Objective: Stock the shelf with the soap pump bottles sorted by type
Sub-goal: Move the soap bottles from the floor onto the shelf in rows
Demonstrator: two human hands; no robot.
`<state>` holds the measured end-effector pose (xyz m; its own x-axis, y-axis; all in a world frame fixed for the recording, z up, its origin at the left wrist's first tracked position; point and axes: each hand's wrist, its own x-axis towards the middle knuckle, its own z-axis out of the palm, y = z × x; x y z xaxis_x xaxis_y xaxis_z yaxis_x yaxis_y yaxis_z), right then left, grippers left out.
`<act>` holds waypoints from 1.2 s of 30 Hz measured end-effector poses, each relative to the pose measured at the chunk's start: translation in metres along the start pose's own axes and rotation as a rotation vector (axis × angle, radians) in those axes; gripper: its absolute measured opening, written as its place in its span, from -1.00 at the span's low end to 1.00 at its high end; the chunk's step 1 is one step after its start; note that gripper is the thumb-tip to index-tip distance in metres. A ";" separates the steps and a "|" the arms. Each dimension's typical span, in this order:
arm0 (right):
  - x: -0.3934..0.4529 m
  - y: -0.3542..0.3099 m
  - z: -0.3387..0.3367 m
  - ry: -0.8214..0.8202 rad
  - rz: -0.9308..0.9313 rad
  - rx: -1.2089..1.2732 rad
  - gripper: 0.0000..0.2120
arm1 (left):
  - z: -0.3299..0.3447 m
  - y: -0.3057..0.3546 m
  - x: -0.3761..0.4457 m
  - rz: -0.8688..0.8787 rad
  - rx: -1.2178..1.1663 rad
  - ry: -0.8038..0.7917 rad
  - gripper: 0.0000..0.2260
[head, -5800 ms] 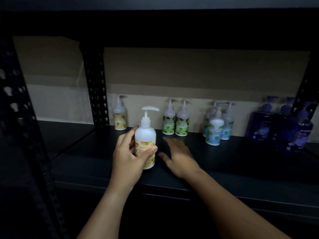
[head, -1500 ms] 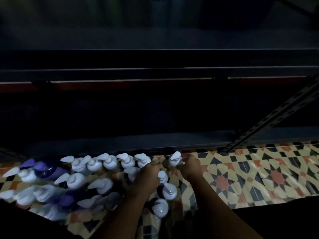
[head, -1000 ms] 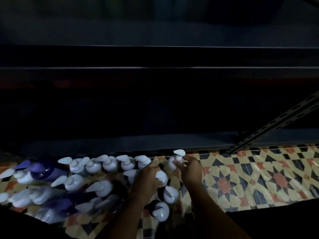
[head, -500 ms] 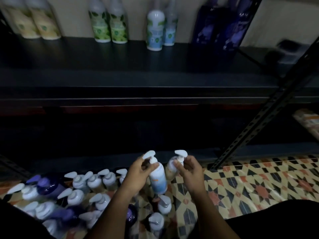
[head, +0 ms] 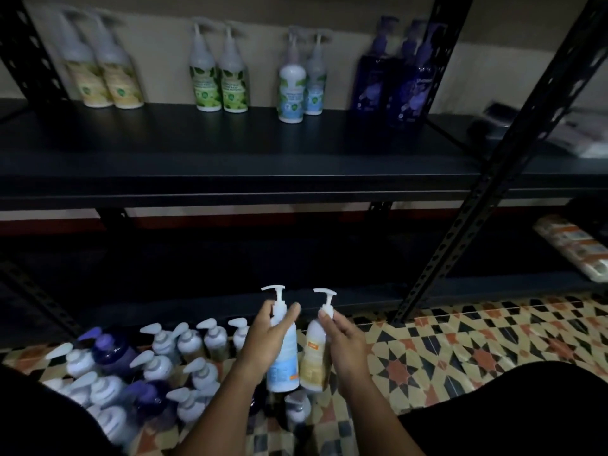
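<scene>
My left hand (head: pixel 267 337) grips a white pump bottle with a blue label (head: pixel 283 363), held upright above the floor. Beside it my right hand (head: pixel 345 340) holds a white pump bottle with a yellow label (head: pixel 314 363) by its neck. On the black shelf (head: pixel 230 166) above stand sorted groups against the wall: yellow-label bottles (head: pixel 105 80) at left, then green-label bottles (head: pixel 218 80), blue-label bottles (head: pixel 297 83) and dark purple bottles (head: pixel 391 77). Several more pump bottles (head: pixel 158 366) stand on the tiled floor at lower left.
A slanted black perforated upright (head: pixel 500 159) crosses the right side. A dark lower shelf (head: pixel 329 274) sits just behind the hands. Orange-and-white packs (head: pixel 572 248) lie on the adjoining lower shelf at right. Patterned tile floor (head: pixel 477 350) spreads to the right.
Both hands reached into the floor cluster, each took a bottle and lifted it. The view has tilted up, so the stocked shelf shows again.
</scene>
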<state>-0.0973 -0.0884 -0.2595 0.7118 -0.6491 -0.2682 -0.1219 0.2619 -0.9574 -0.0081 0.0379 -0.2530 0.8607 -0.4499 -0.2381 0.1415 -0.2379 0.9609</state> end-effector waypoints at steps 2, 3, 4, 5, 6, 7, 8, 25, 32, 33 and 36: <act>-0.006 -0.002 0.002 0.020 0.047 0.020 -0.91 | -0.003 -0.006 -0.002 -0.019 0.005 -0.031 -0.60; -0.008 -0.004 0.003 0.026 0.041 -0.005 -0.90 | -0.005 -0.009 -0.002 -0.028 0.022 -0.035 -0.54; -0.008 -0.004 0.003 0.029 0.024 -0.046 -0.85 | -0.007 -0.011 -0.003 -0.044 0.051 -0.032 -0.48; -0.010 -0.005 0.004 0.034 0.010 -0.089 -0.79 | -0.008 -0.013 -0.002 -0.059 0.088 -0.022 -0.44; -0.011 -0.004 0.004 0.039 0.002 -0.130 -0.73 | -0.010 -0.014 -0.002 -0.070 0.127 -0.010 -0.40; -0.012 -0.004 0.004 0.041 -0.007 -0.156 -0.68 | -0.011 -0.013 -0.003 -0.079 0.159 0.011 -0.38; -0.012 -0.003 0.004 0.029 -0.024 -0.175 -0.65 | -0.011 -0.013 -0.004 -0.082 0.176 0.035 -0.37; -0.008 0.004 -0.005 0.131 -0.128 -0.252 -0.53 | -0.013 -0.020 -0.010 0.086 0.122 0.057 -0.78; -0.009 0.006 -0.001 0.001 -0.200 -0.304 -0.84 | -0.009 -0.014 -0.013 0.056 0.134 0.195 -0.64; -0.011 0.004 0.000 -0.007 -0.203 -0.285 -0.83 | -0.009 -0.014 -0.012 0.066 0.139 0.197 -0.59; -0.015 -0.001 0.004 -0.019 -0.202 -0.270 -0.74 | -0.010 -0.014 -0.012 0.064 0.129 0.183 -0.48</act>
<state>-0.1051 -0.0762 -0.2546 0.7530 -0.6543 -0.0702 -0.1536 -0.0710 -0.9856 -0.0150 0.0552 -0.2618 0.9419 -0.3069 -0.1368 0.0306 -0.3273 0.9444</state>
